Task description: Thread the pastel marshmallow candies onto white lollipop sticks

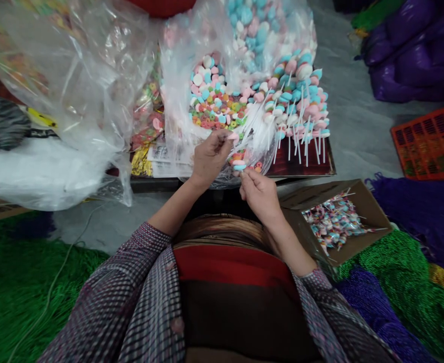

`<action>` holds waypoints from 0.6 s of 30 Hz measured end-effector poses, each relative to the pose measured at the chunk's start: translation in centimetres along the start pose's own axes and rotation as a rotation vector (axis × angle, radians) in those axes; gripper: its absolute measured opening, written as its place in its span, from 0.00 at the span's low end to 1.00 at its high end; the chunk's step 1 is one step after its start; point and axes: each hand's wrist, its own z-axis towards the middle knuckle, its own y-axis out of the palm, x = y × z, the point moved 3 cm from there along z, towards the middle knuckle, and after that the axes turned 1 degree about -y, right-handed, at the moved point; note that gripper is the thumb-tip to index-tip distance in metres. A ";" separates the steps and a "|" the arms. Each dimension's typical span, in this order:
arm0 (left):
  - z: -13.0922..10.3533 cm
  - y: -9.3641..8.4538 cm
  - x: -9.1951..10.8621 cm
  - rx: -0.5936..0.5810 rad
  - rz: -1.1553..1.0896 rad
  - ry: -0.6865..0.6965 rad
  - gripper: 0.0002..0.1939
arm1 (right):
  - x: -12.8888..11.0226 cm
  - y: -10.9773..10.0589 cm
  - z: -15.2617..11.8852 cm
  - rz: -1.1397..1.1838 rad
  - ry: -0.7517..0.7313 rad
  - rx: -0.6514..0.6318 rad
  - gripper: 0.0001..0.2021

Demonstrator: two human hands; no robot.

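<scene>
Between the fingertips of my left hand (213, 155) is a pink marshmallow candy (234, 136). My right hand (257, 190) is closed just below and to the right, pinching a stick that is mostly hidden by the fingers. Pink and blue candies (239, 165) sit stacked at the top of that stick. Both hands are over the near edge of a clear plastic bag holding ring candies (217, 113) and loose marshmallow candies (206, 75). White sticks (252, 121) lie in a bundle behind my hands. To the right is a heap of finished-looking candy skewers (301, 108) with their sticks pointing toward me.
A large bag of blue and pink candies (250, 30) stands at the back. Clear plastic bags (74, 75) cover the left side. A cardboard box (373, 214) of wrapped candies is at the lower right. An orange crate (428, 143) and green strands (399, 267) lie farther right.
</scene>
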 end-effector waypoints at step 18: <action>8.2 -2.3 -1.3 -0.239 0.697 0.055 0.09 | 2.1 -1.4 3.0 0.429 0.073 0.176 0.25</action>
